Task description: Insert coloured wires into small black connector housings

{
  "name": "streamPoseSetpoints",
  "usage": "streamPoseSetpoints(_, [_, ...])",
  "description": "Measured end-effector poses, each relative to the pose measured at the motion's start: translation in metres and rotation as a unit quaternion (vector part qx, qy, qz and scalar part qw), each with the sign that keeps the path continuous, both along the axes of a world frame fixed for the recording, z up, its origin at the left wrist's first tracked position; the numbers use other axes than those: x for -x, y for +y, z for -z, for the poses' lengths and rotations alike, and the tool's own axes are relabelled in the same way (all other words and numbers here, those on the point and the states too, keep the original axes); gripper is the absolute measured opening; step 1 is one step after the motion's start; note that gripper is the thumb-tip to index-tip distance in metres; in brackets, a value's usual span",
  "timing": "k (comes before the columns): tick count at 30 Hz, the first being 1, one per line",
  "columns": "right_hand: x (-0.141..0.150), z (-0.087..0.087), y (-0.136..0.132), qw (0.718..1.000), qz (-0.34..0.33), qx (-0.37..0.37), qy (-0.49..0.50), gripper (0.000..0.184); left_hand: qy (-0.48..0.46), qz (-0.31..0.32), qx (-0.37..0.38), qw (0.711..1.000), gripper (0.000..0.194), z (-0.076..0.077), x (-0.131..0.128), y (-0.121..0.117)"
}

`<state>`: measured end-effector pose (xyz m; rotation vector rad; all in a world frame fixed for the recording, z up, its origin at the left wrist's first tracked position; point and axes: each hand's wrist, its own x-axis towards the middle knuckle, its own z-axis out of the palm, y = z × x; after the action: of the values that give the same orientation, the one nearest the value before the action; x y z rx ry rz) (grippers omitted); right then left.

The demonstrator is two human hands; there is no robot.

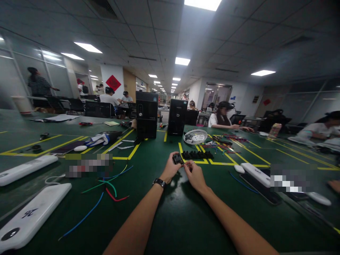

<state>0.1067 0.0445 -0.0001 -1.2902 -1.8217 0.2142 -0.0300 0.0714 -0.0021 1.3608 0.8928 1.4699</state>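
Observation:
Above the green table, my left hand (171,168) is closed around a small black boxy part (177,158), with the thumb along its side. My right hand (195,173) is pinched at the part's lower right corner; whatever lies between its fingertips is too small to make out. Just behind my hands stands a row of black pieces (198,155) along a yellow tape line. Loose wires (111,187) in blue, green and red lie to the left of my left arm.
White power banks (34,212) lie at the left, and another white power bank (256,173) rests at the right. Two black computer towers (147,115) stand behind. A white basket (196,136) sits near tangled wires (225,141). Co-workers (221,118) sit at the far side.

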Motion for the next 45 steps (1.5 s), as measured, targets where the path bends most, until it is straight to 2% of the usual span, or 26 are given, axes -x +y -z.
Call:
streamPoseSetpoints(5, [0.000,0.003,0.001,1.000,-0.013,0.010,0.019,0.021,0.040,-0.008,-0.047,0.998,0.055,0.001,0.002,-0.003])
streamPoseSetpoints(13, [0.002,0.003,0.001,0.997,-0.016,0.041,0.069,0.021,0.019,0.031,-0.044,0.998,0.053,0.001,0.000,-0.004])
streamPoseSetpoints(22, [0.003,-0.001,0.001,0.992,-0.012,0.067,0.106,0.020,-0.012,0.028,-0.061,0.998,0.079,-0.006,-0.002,-0.012])
streamPoseSetpoints(27, [0.003,0.000,0.002,0.993,-0.012,0.061,0.101,0.020,-0.009,0.020,-0.057,0.998,0.082,-0.007,-0.005,-0.013])
streamPoseSetpoints(30, [0.002,-0.001,0.002,0.992,-0.009,0.066,0.111,0.020,-0.024,0.034,-0.060,0.997,0.078,-0.006,-0.006,-0.011])
streamPoseSetpoints(35, [-0.001,-0.001,0.006,0.980,-0.037,0.127,0.147,0.021,-0.046,0.052,-0.038,0.997,0.055,-0.004,-0.007,-0.006])
streamPoseSetpoints(40, [-0.003,0.003,0.012,0.971,-0.070,0.166,0.156,0.030,-0.116,0.110,-0.024,0.987,0.048,-0.008,-0.007,-0.008])
streamPoseSetpoints(45, [-0.005,-0.006,0.006,0.964,-0.105,0.199,0.141,0.034,-0.105,0.103,-0.013,0.989,0.042,-0.013,-0.006,-0.014])
